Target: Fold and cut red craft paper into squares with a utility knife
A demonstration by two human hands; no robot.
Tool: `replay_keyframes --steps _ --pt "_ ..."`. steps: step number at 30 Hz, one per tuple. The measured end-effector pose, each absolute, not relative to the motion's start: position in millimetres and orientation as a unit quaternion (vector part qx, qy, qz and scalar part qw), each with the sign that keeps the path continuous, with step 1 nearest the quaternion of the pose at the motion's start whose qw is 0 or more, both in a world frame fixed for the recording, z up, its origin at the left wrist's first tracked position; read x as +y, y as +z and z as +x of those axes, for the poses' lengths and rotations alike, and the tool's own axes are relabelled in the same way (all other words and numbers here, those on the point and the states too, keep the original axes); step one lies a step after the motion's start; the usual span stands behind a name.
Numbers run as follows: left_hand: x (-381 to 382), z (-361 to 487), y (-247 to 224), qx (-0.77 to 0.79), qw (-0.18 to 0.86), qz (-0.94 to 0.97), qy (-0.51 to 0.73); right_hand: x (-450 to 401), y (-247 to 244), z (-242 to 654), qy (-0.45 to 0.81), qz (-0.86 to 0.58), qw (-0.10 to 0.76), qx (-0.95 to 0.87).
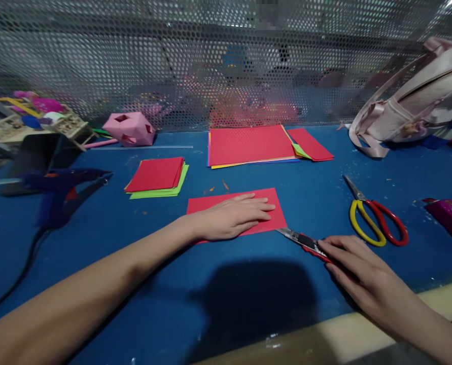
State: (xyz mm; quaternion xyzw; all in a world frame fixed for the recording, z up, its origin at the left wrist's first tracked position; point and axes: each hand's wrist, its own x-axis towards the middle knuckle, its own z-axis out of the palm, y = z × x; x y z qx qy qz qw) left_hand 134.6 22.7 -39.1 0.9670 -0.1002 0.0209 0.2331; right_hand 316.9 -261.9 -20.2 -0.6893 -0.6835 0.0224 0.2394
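Note:
My left hand (233, 217) lies flat on a red paper rectangle (278, 213) in the middle of the blue table, fingers stretched to the right. My right hand (357, 266) grips a red and black utility knife (305, 242) by its handle. The knife's blade is out, and its tip is at the paper's lower right corner. Part of the paper's lower left is hidden under my left hand and wrist.
Behind the hands lie a square red and green paper stack (155, 175), larger coloured sheets (250, 144) and a red strip (311, 144). Scissors (378, 221) and a purple tool (450, 218) are right; a glue gun (58, 192) is left. A pink paper polyhedron (130, 129) and backpack (419, 96) stand behind.

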Motion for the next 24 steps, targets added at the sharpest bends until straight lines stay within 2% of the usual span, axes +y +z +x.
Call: replay_keyframes --steps 14,24 --pt "29.6 134.8 -32.7 -0.121 0.226 0.966 0.036 -260.9 -21.8 312.3 0.028 -0.683 0.223 -0.695" --pt "35.6 125.1 -39.4 -0.110 0.155 0.982 0.012 -260.4 -21.8 311.7 0.024 -0.675 0.221 -0.704"
